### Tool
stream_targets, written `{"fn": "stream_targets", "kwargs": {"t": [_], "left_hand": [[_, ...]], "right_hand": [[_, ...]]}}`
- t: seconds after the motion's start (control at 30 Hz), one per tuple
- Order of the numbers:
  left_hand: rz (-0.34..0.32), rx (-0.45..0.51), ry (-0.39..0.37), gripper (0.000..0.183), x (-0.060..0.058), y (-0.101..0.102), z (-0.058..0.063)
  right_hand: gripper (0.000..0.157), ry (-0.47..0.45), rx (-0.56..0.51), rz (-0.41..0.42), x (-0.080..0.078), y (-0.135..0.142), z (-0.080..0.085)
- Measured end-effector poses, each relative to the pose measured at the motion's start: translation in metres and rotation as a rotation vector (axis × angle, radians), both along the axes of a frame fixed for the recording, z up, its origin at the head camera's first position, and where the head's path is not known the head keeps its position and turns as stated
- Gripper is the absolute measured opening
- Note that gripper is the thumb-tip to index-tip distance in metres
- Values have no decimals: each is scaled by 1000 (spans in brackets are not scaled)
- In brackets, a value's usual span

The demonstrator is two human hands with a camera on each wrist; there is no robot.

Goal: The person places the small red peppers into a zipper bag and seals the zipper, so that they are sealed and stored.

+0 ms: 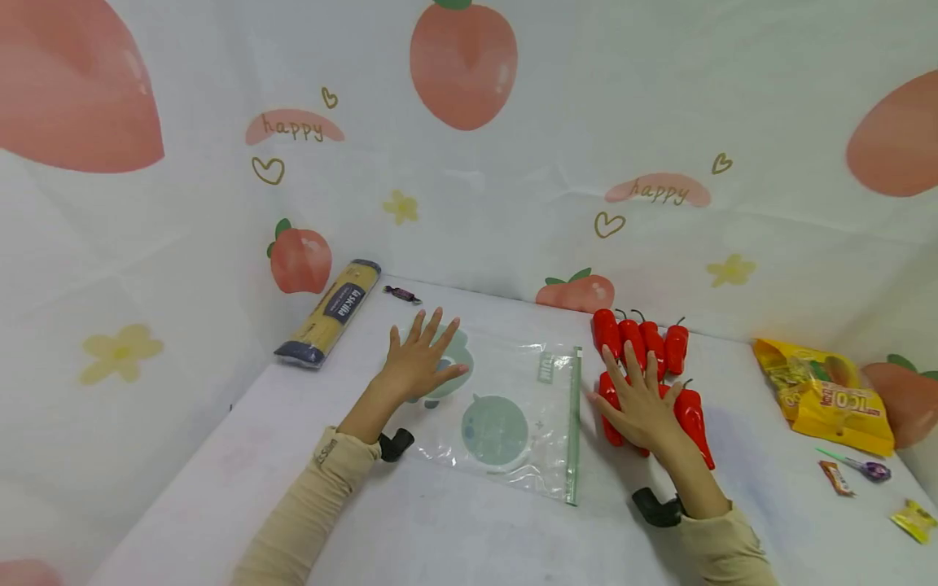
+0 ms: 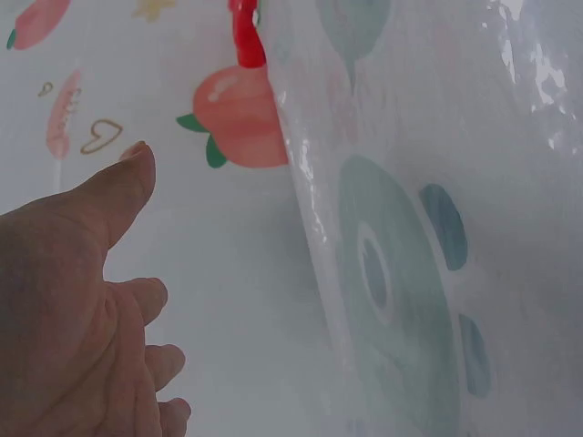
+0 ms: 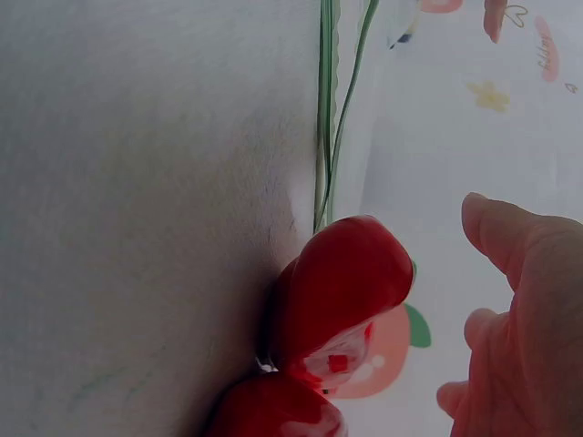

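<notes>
A clear zip bag (image 1: 542, 431) with pale green fruit prints and a green zip edge lies flat on the table. My left hand (image 1: 414, 366) is spread over its far left corner, fingers straight and holding nothing. In the left wrist view the bag (image 2: 401, 300) stands beside the hand (image 2: 73, 309). My right hand (image 1: 641, 407) spreads, palm down, over the near row of red chili peppers (image 1: 692, 419), partly covering them. Their far row (image 1: 604, 330) lies beyond the fingertips. In the right wrist view the hand (image 3: 528, 309) is beside a glossy red pepper (image 3: 342, 282), with nothing gripped.
A pack of spaghetti (image 1: 326, 317) lies at the back left, near a dark wrapped candy (image 1: 402, 295). Toward the right are a yellow snack bag (image 1: 824, 395), a lollipop (image 1: 872, 470), an orange-brown wrapped candy (image 1: 836, 478) and a yellow one (image 1: 914, 521). Printed cloth (image 1: 513, 187) walls the back.
</notes>
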State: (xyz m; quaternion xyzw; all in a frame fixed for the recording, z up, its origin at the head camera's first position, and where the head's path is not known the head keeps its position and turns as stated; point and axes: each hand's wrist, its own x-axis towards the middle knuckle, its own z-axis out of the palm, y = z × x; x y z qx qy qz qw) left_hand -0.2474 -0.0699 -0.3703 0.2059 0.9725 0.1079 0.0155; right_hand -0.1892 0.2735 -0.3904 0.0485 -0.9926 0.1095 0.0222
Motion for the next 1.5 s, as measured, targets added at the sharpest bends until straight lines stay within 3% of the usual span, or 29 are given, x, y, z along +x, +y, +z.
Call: {"fn": "stream_targets", "kwargs": {"t": [0.43,0.57,0.7,0.83,0.97,1.17,1.33,1.5], "left_hand": [[-12,-28,-47,80,-3,9,1],[-39,-65,-57,79,4,17,3],[-129,-37,-10,74,19,40,1],[-245,26,39,57,37,75,-5],[-320,34,-18,41,46,109,-11],[-270,-10,-124,45,38,135,-24],[-249,-52,-145,50,24,132,-31],[-248,7,-158,45,10,126,-33]], "right_hand": [[87,26,18,-4,-1,6,-3],[85,23,16,5,-3,3,-1],[84,26,19,18,-4,1,-1],[83,53,-7,62,-8,-4,-1],[81,86,-25,109,-11,-8,-2],[80,81,-23,125,-9,-9,1],[80,86,0,127,-7,-9,0],[78,91,20,182,-4,-15,-3]]}}
